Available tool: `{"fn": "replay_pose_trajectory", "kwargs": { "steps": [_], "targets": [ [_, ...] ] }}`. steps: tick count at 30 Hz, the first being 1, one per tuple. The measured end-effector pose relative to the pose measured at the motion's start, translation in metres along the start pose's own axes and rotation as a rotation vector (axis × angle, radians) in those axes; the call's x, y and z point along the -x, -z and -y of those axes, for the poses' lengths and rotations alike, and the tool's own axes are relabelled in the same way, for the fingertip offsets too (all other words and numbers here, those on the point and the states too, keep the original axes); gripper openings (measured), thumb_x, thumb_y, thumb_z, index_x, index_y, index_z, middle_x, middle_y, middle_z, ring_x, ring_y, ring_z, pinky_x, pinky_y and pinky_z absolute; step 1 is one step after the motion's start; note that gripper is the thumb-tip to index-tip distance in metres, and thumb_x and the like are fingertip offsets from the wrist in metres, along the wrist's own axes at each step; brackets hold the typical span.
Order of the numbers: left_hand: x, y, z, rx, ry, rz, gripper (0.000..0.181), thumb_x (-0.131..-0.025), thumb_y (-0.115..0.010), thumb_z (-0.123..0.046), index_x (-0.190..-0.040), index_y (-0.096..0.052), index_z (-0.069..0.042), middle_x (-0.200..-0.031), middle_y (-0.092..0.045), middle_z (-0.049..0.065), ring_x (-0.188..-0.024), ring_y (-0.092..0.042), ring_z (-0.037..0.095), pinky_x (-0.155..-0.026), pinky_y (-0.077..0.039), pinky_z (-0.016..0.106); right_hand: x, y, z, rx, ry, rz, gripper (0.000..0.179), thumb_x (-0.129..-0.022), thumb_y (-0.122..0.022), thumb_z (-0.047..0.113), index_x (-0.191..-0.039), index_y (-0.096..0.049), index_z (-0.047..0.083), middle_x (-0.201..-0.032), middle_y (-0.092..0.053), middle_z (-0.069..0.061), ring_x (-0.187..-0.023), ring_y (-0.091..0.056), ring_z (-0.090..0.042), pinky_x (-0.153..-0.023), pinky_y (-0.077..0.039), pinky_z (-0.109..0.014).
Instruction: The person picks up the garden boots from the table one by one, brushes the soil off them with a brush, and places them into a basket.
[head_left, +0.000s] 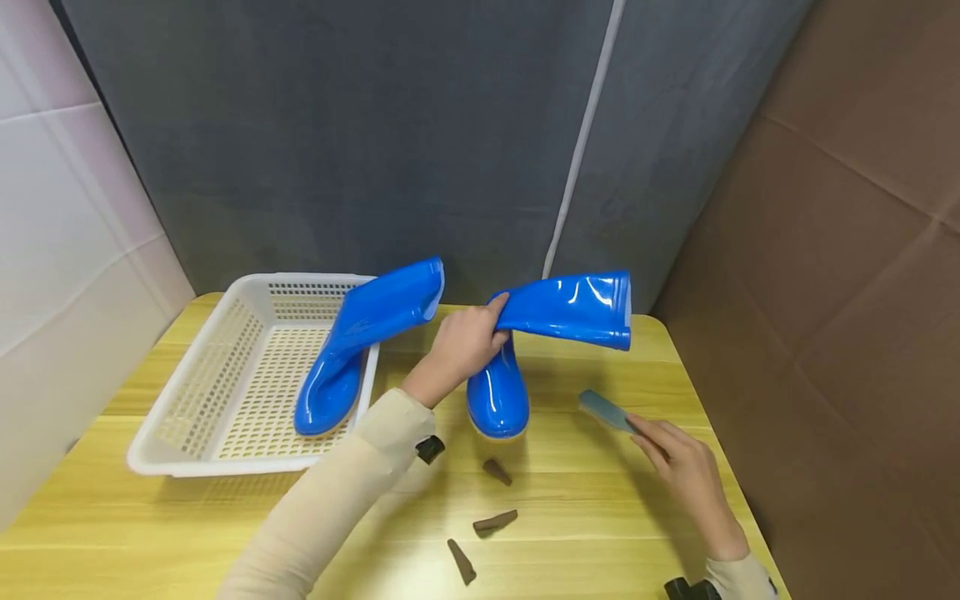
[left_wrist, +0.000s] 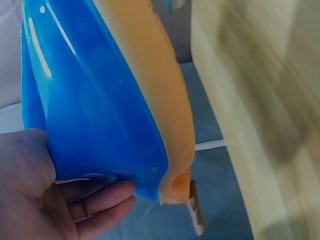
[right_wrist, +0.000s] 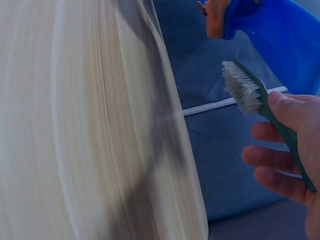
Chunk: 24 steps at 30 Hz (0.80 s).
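My left hand (head_left: 465, 337) grips a shiny blue rain boot (head_left: 566, 307) round its ankle, with the shaft leaning right and the toe pointing toward me. The boot's orange sole and heel show in the left wrist view, with a brown strip (left_wrist: 196, 207) sticking out at the heel. To the right, my right hand (head_left: 682, 462) holds a green scrub brush (head_left: 603, 410) by its handle. In the right wrist view its white bristles (right_wrist: 242, 87) face away from the palm, and a gap separates the brush from the boot.
A white plastic basket (head_left: 225, 468) stands on the left of the wooden table (head_left: 570, 542). Another blue boot (head_left: 382, 304) leans over its right side, toe inside. Several brown pieces (head_left: 495, 523) lie near the front. A brown cloth wall (head_left: 847, 275) borders the right side.
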<state>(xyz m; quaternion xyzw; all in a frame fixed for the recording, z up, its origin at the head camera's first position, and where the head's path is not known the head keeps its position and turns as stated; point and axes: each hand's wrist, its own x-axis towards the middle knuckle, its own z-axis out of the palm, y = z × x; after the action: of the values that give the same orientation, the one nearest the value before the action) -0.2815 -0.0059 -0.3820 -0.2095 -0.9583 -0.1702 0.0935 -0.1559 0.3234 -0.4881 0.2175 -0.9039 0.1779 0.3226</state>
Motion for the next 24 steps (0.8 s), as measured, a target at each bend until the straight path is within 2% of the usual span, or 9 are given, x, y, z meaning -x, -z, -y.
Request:
{"fn": "replay_pose_trajectory", "kwargs": {
  "steps": [5,9,15,19,24],
  "targets": [
    [-0.003,0.014,0.000,0.044,0.020,0.019,0.059,-0.100,-0.057,-0.033,-0.151,-0.040,-0.009,-0.094,-0.074,0.012,-0.077,-0.073,0.024,-0.070,-0.062,0.036,-0.004,-0.001,0.003,-0.010,-0.011,0.019,0.045,-0.077,-0.080,0.003,-0.120,-0.072,0.015,-0.095,-0.076,-0.003,-0.062,-0.063,-0.006,-0.052,-0.043,-0.010],
    [-0.002,0.016,-0.001,0.073,0.048,0.027,0.059,-0.099,-0.057,-0.032,-0.150,-0.040,-0.008,-0.107,-0.074,0.015,-0.085,-0.075,0.029,-0.077,-0.062,0.042,-0.007,-0.003,0.006,-0.029,-0.004,0.012,0.044,-0.077,-0.080,0.001,-0.119,-0.073,0.013,-0.094,-0.076,-0.004,-0.062,-0.063,-0.006,-0.052,-0.043,-0.009],
    [0.003,-0.004,-0.001,0.084,0.053,0.036,0.055,-0.101,-0.055,-0.028,-0.148,-0.042,-0.002,-0.104,-0.074,0.016,-0.084,-0.074,0.028,-0.077,-0.062,0.042,-0.009,-0.009,0.009,-0.040,-0.015,0.048,0.043,-0.079,-0.079,0.003,-0.120,-0.072,0.014,-0.100,-0.076,-0.005,-0.069,-0.070,-0.012,-0.056,-0.049,-0.012],
    [0.008,-0.019,0.002,0.080,0.064,0.031,0.053,-0.100,-0.055,-0.027,-0.147,-0.044,-0.003,-0.100,-0.074,0.015,-0.082,-0.074,0.027,-0.075,-0.062,0.043,-0.010,-0.010,0.009,-0.045,-0.044,0.068,0.041,-0.082,-0.078,0.006,-0.121,-0.072,0.015,-0.101,-0.076,-0.004,-0.070,-0.070,-0.012,-0.056,-0.050,-0.013],
    [0.010,-0.026,0.005,0.090,0.065,0.018,0.051,-0.099,-0.057,-0.026,-0.145,-0.046,-0.006,-0.099,-0.074,0.014,-0.081,-0.073,0.027,-0.075,-0.062,0.044,-0.011,-0.012,0.007,-0.037,-0.063,0.071,0.039,-0.081,-0.078,0.007,-0.119,-0.073,0.016,-0.099,-0.077,-0.002,-0.069,-0.069,-0.009,-0.056,-0.048,-0.011]
  ]
}}
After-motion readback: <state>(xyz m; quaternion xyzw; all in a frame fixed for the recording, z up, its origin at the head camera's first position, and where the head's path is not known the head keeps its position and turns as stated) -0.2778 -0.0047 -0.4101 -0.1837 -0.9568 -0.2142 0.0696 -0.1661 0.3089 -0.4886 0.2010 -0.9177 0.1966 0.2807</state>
